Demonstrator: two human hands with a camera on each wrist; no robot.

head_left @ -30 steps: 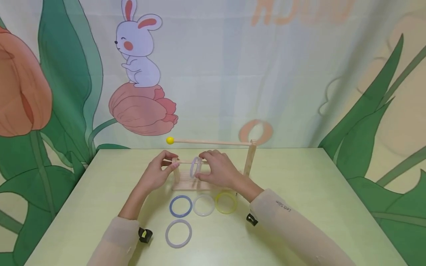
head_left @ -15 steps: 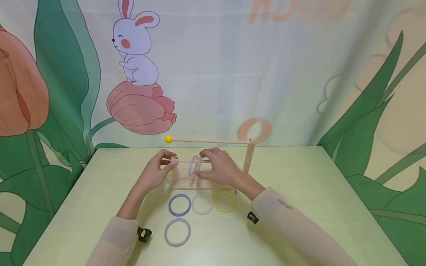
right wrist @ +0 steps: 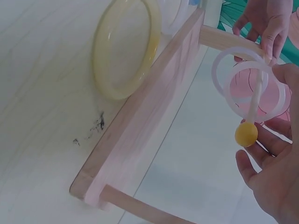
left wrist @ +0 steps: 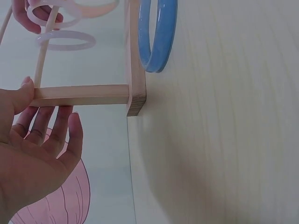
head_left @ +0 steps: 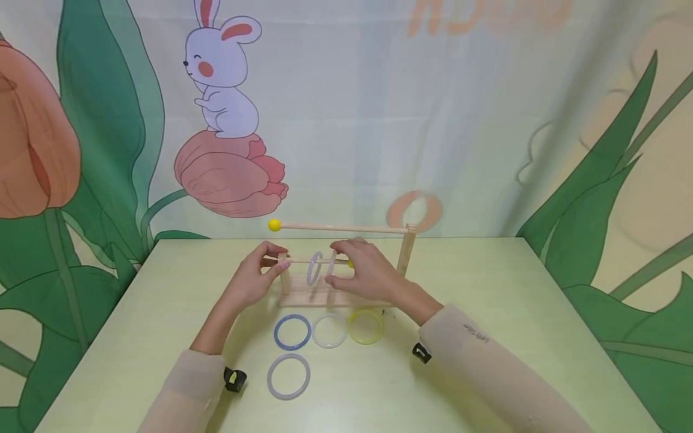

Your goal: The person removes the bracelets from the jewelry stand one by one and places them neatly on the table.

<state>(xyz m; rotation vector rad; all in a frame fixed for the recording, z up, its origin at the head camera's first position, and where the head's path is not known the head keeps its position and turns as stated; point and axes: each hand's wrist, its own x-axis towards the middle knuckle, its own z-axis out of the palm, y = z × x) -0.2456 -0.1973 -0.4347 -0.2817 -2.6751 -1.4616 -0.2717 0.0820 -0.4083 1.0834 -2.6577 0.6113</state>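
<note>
A wooden stand [head_left: 335, 299] has a short post [left wrist: 84, 95] on the left, with a thin rod [left wrist: 41, 63] running rightward to a yellow ball [right wrist: 246, 134]. My left hand [head_left: 251, 276] grips the top of this post between thumb and fingers. Thumb and fingers of my right hand [head_left: 368, 270] pinch a whitish translucent ring [head_left: 331, 264], which encircles the rod near the ball. Left of it, a lilac ring [head_left: 309, 275] hangs on the same rod, apart from both hands.
A taller post [head_left: 406, 255] bears an upper rod [head_left: 341, 228] with its own yellow ball [head_left: 275, 225]. In front of the stand lie a blue ring [head_left: 276, 332], a clear ring [head_left: 329, 347], a yellow ring [head_left: 365, 343] and a lilac-grey ring [head_left: 289, 397].
My right hand has moved right along the rod with the whitish ring, away from the hanging lilac ring. The rod's yellow ball now shows beside it. My left hand keeps its grip on the post.
</note>
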